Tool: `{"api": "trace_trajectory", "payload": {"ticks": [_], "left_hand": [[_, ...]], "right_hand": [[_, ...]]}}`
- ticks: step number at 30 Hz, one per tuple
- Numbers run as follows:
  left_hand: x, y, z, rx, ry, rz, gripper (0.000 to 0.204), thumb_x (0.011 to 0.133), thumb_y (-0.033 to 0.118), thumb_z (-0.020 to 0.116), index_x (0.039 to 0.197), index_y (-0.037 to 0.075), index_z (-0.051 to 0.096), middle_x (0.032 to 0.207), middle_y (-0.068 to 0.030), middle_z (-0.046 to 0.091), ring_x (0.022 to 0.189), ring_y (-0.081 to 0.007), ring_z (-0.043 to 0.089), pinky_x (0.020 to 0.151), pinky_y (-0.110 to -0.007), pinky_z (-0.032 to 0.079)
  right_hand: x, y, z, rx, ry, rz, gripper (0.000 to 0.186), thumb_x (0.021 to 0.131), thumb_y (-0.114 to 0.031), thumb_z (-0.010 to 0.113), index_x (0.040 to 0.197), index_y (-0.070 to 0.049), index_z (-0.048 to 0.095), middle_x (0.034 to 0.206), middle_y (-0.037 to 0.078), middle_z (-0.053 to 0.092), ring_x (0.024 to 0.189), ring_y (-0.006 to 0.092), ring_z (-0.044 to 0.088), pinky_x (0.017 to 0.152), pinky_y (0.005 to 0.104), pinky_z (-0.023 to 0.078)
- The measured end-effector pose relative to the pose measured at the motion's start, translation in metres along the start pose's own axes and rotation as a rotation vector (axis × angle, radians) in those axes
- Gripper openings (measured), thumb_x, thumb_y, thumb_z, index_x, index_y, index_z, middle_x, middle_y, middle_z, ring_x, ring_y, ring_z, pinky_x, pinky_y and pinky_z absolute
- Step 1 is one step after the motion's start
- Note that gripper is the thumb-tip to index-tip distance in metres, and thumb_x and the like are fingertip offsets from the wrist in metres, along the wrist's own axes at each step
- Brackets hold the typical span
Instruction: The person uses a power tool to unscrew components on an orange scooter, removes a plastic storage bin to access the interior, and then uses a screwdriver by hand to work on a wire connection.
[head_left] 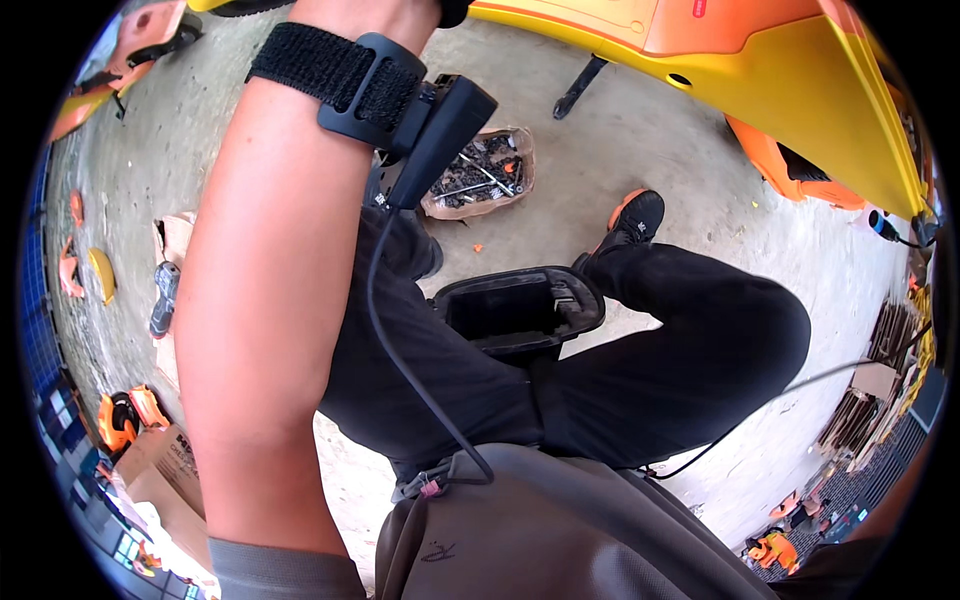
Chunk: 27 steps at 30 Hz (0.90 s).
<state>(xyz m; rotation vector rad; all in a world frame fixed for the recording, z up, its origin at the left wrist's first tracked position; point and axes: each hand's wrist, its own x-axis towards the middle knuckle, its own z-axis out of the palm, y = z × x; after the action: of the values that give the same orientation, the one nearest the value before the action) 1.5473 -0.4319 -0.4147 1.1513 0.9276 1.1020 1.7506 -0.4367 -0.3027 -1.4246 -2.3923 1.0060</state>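
Observation:
My left forearm (270, 280) reaches up across the view from the lower left. A black strap (310, 65) with a small black device (445, 140) and its cable sits near the wrist. My left hand lies beyond the upper edge, so its fingers and anything in them are hidden. It is nearest to a large yellow and orange moulded body (760, 90), which has a black leg (578, 88) under its edge. Only a sliver of my right arm (905, 490) shows at the lower right rim; the right hand is out of sight. An open black plastic bin (460, 318) stands between my legs.
Beyond the bin, a shallow bag-lined box (528, 165) holds dark small parts and thin rods. A power drill (164, 300) lies on cardboard at left. Orange and yellow pieces (101, 275) are scattered farther left. Flattened cardboard (870, 385) is stacked at right, near a cable (840, 373).

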Motion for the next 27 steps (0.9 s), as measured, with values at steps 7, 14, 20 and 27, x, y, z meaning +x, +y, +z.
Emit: {"api": "trace_trajectory", "payload": {"ticks": [7,14,20,27], "left_hand": [[-0.016,-0.005,-0.066,0.0,0.192,-0.067,0.009,0.095,0.014,0.058,0.097,0.005,0.06,0.087,-0.0087,0.064,0.073,-0.0197,0.066,0.064,-0.031,0.056],[-0.044,0.006,-0.049,0.102,0.221,-0.218,0.015,0.095,0.015,0.06,0.103,0.003,0.059,0.088,-0.0082,0.064,0.072,-0.0191,0.067,0.067,-0.03,0.057],[-0.048,0.007,-0.045,0.04,0.218,-0.296,0.023,0.098,0.023,0.06,0.107,0.002,0.059,0.092,-0.0097,0.065,0.079,-0.0199,0.068,0.073,-0.029,0.056],[-0.038,-0.013,-0.047,0.309,-0.096,0.045,0.023,0.101,0.014,0.056,0.119,0.001,0.061,0.104,-0.0074,0.068,0.088,-0.0133,0.067,0.083,-0.029,0.056]], "right_hand": [[0.107,0.08,0.145,0.411,-0.367,0.251,0.018,0.091,-0.024,0.058,0.096,-0.011,0.069,0.078,0.005,0.069,0.062,0.0191,0.064,0.056,0.0351,0.051],[0.104,0.208,0.41,-0.312,-0.422,0.057,0.023,0.083,-0.021,0.062,0.093,-0.006,0.075,0.103,0.019,0.071,0.092,0.0346,0.07,0.081,0.0438,0.056],[0.069,0.244,0.496,-0.096,-0.111,0.4,0.03,0.092,-0.023,0.053,0.114,-0.011,0.07,0.114,0.018,0.069,0.104,0.0336,0.068,0.089,0.044,0.054],[0.068,0.224,0.488,-0.212,-0.128,0.345,0.022,0.089,-0.018,0.055,0.102,-0.011,0.072,0.108,0.016,0.07,0.101,0.0323,0.068,0.086,0.0432,0.055]]}}
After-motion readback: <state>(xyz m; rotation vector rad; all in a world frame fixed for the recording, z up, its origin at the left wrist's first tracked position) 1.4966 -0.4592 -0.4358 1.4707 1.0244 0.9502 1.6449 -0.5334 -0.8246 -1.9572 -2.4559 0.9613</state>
